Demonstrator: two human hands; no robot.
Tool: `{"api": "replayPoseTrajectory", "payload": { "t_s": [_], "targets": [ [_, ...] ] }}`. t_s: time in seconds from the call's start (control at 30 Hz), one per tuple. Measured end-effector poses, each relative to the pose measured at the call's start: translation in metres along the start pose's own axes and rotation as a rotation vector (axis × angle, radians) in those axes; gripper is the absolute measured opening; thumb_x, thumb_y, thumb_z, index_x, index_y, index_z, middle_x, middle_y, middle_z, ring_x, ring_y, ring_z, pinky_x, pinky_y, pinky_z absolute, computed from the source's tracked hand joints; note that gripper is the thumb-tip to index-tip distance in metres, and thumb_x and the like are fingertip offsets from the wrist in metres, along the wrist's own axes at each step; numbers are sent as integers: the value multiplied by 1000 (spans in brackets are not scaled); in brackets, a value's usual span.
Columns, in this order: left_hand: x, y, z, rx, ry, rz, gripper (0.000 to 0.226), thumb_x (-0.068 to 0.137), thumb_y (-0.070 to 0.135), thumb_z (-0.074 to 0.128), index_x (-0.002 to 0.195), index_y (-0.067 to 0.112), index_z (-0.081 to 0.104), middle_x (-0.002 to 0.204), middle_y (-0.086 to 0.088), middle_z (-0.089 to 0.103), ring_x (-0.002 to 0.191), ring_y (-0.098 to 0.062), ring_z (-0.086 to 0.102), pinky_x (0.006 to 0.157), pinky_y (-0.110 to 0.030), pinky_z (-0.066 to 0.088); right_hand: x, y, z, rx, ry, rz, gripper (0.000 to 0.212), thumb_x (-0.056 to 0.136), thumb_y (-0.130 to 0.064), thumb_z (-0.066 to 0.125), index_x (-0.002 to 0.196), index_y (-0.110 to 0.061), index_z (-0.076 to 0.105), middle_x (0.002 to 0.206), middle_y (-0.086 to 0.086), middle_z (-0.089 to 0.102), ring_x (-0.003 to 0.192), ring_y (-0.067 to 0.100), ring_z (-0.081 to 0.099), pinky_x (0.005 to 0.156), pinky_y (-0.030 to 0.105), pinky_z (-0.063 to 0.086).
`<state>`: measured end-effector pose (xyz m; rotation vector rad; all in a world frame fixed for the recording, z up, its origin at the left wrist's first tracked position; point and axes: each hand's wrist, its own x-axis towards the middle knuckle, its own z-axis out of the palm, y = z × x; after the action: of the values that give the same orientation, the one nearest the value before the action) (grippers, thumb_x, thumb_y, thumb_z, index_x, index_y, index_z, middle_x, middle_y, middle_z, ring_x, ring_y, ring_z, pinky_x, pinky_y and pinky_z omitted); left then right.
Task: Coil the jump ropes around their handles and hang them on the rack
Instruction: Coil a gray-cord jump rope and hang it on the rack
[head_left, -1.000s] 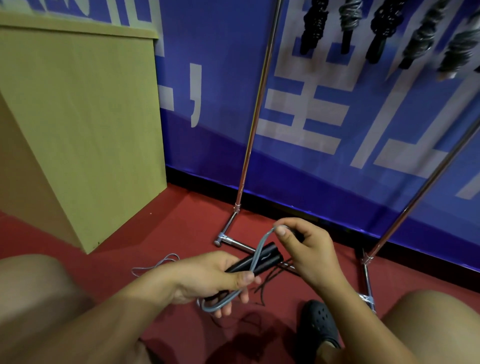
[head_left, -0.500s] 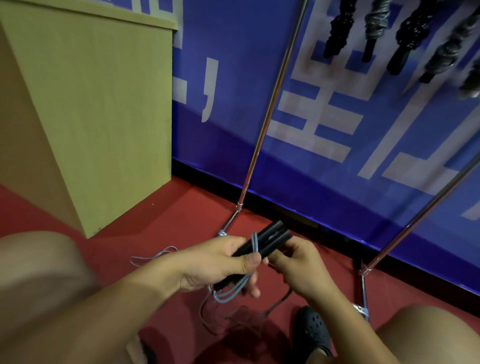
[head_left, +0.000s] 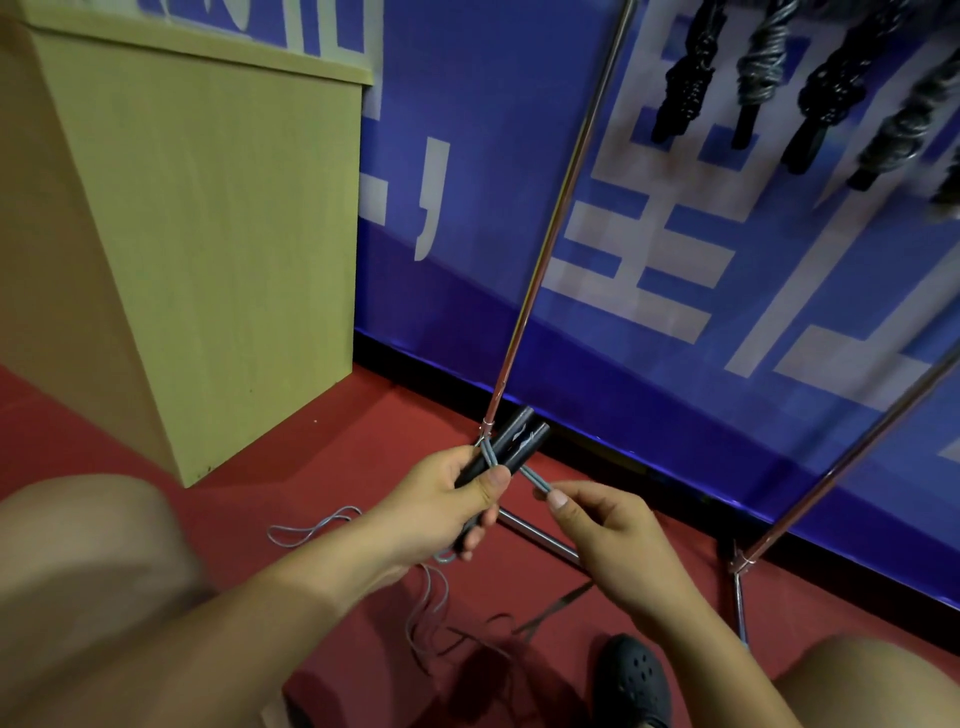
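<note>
A wooden cabinet (head_left: 197, 249) stands at left. Slack grey-blue rope (head_left: 317, 527) lies looped on the red floor (head_left: 322, 457). The left hand (head_left: 441, 501) grips the two black handles (head_left: 511, 447) — fingers curled round their lower part, thumb pressed on top. The handles lie side by side, long axis running lower-left to upper-right, free ends toward the rack (head_left: 556, 218). One turn of rope crosses them; the right hand (head_left: 608, 540) pinches that strand just beside the handles. Coiled ropes (head_left: 763, 67) hang upper right.
</note>
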<state>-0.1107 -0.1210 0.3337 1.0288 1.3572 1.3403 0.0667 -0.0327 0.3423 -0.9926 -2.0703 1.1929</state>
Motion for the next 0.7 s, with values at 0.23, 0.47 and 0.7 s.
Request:
{"api": "replayPoseTrajectory", "payload": {
  "t_s": [0.23,0.47,0.7],
  "targets": [
    [6,-11,-2,397,116,67,17,97,31,62,86,18,59,64,0,61,47,-13,51,51,-30,45,-1,2,-3,-170,-49,17,22,97,-28,60,80,-22,74,50,-15,46,48,-2,37,51,13,31],
    [10,-17,-3,669,151,107,15,93,40,63,94,26,61,64,6,65,51,-7,56,61,-35,51,-4,5,7,-278,-88,-52,31,96,-31,60,78,-8,69,54,-10,40,51,3,33,52,27,31],
    [16,-22,-5,711,156,91,18,92,43,64,96,25,63,70,1,69,70,-17,64,69,-38,50,-5,4,9,-339,-92,-117,37,96,-31,59,78,1,64,55,-6,33,52,4,28,51,29,26]
  ]
}}
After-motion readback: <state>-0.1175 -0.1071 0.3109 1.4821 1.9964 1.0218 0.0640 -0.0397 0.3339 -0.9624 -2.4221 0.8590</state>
